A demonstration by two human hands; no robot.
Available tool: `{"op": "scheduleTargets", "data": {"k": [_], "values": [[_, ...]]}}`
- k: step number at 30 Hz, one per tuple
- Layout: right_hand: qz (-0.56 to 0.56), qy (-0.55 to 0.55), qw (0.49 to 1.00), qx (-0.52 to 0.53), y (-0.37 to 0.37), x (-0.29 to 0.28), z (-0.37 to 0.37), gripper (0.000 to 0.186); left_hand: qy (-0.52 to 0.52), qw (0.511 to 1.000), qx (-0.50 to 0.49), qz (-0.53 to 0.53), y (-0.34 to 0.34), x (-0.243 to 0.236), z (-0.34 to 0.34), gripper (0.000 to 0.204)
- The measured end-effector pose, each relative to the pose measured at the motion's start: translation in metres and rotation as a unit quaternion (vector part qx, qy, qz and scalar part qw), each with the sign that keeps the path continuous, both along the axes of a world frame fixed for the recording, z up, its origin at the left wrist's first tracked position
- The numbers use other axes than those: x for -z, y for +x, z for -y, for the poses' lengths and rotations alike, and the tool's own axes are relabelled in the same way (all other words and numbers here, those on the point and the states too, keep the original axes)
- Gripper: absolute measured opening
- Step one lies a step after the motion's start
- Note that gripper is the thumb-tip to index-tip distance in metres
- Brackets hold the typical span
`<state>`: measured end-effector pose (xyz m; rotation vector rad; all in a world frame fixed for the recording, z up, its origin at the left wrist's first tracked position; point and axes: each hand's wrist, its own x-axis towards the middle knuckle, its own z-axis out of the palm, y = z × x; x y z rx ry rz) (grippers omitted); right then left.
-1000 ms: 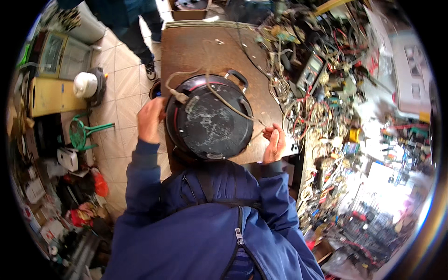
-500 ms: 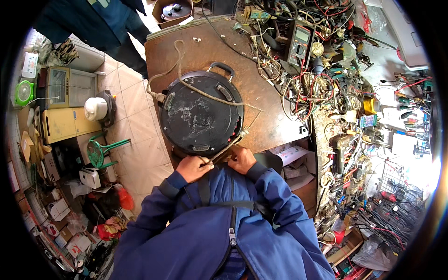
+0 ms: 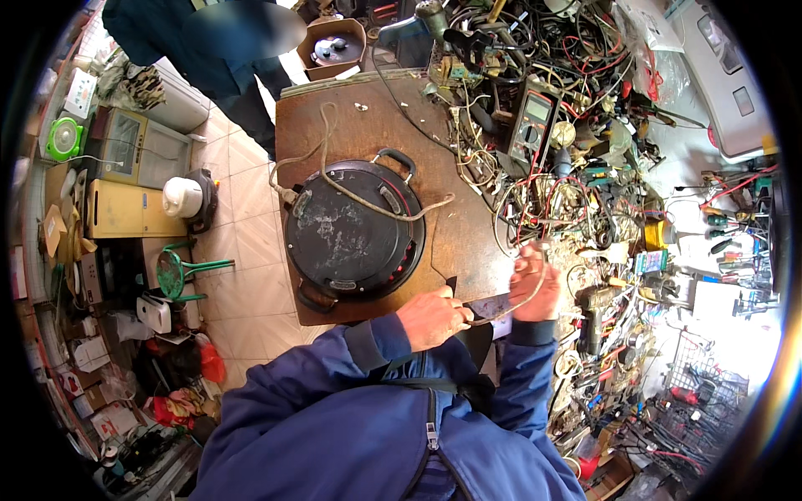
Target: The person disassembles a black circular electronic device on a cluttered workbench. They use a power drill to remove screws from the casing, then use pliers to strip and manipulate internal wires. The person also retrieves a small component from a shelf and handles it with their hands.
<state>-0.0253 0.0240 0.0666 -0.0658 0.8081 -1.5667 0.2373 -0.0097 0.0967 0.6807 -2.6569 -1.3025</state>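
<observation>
A round black electric pan (image 3: 338,246) lies with its scuffed underside up on a wooden table (image 3: 455,259). A beige cord (image 3: 368,196) loops over it, with a plug at the pan's left rim. My left hand (image 3: 434,316) is below the pan at the table's near edge, closed on a length of cord (image 3: 510,311). My right hand (image 3: 535,280) is raised at the right table edge, fingers curled on that same length, which hangs in a curve between both hands.
A multimeter (image 3: 532,125) lies among tangled wires, tools and parts along the right. A person (image 3: 154,37) in dark clothes stands beyond the table's far left. A cardboard box (image 3: 309,67) sits behind the table. A green stool (image 3: 171,275) and white appliance (image 3: 182,196) stand left.
Both hands came together on the cord below the pan, then moved rightward. My right hand has since risen to the right edge, drawing the cord out from my left hand.
</observation>
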Motion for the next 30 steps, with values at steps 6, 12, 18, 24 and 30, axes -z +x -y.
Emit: {"op": "scheduleTargets", "data": {"k": [6, 12, 18, 24, 30], "values": [[-0.050, -0.154, 0.985, 0.053, -0.091, -0.074, 0.029, 0.044, 0.005, 1.000, 0.003, 0.031, -0.020, -0.035, 0.037, 0.029], [-0.292, -0.191, 0.934, 0.076, -0.098, -0.181, 0.035, 0.038, -0.257, 0.938, -0.231, -0.031, 0.009, -0.051, 0.089, 0.056], [-0.267, -0.319, 0.907, 0.067, -0.088, -0.232, 0.060, 0.066, -0.321, 0.911, -0.233, 0.114, 0.024, -0.008, 0.119, 0.034], [-0.160, -0.370, 0.914, -0.046, -0.070, -0.241, 0.083, 0.061, -0.321, 0.904, -0.232, 0.161, 0.013, -0.008, 0.127, 0.006], [-0.166, -0.222, 0.941, -0.197, -0.051, -0.217, 0.115, 0.053, -0.462, 0.790, -0.401, 0.044, 0.033, -0.089, 0.227, 0.005]]}}
